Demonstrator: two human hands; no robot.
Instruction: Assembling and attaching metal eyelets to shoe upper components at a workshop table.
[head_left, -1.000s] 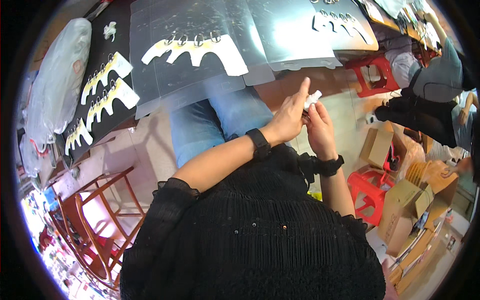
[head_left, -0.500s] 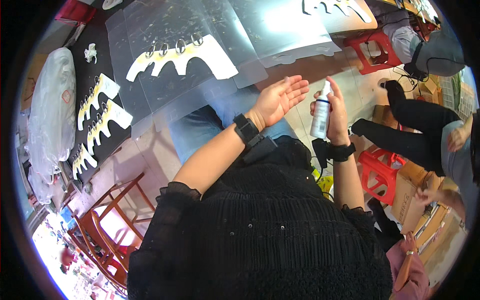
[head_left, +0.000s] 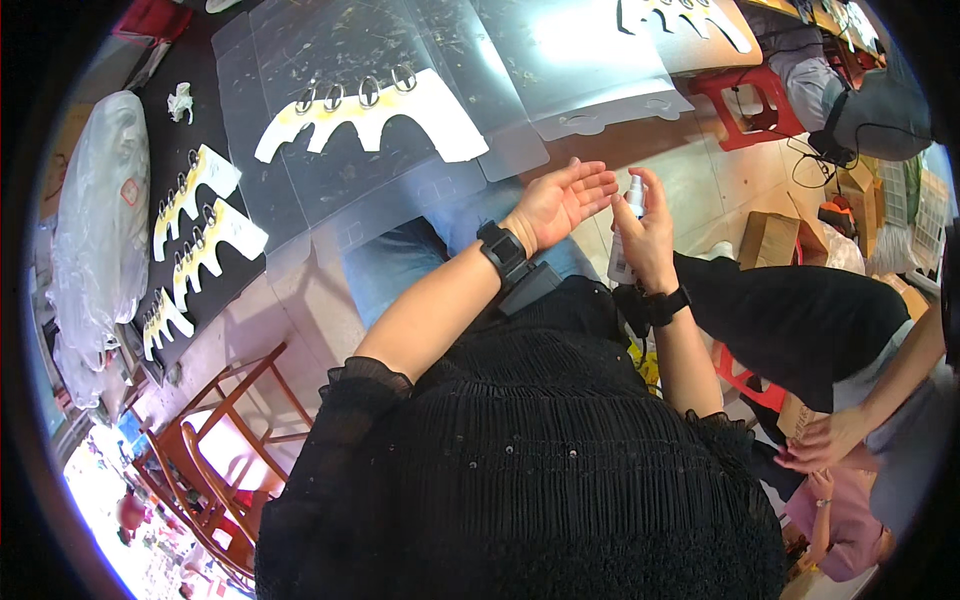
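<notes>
My left hand (head_left: 562, 207) is held palm up over my lap, empty, its fingers stretched out. Close beside it, my right hand (head_left: 648, 235) is wrapped round a small white spray bottle (head_left: 618, 262). The bottle's nozzle sticks up between thumb and index finger, near the left fingertips; much of its body is hidden by the hand. Beyond both hands, a white and yellow scalloped card (head_left: 430, 110) with several metal rings standing along its edge lies on clear plastic sheeting (head_left: 330, 195).
More ringed cards (head_left: 225, 228) lie on the dark table at left, by a crumpled tissue (head_left: 180, 103) and a large plastic bag (head_left: 100, 220). A wooden chair (head_left: 215, 410) stands at lower left. At right are a red stool (head_left: 750, 105), cardboard boxes (head_left: 768, 240) and a seated co-worker's dark-trousered leg (head_left: 800, 310).
My right hand has moved left, bringing the spray bottle closer to my left fingers and turning it. My left hand has barely shifted. The co-worker at right has moved a leg and hands closer.
</notes>
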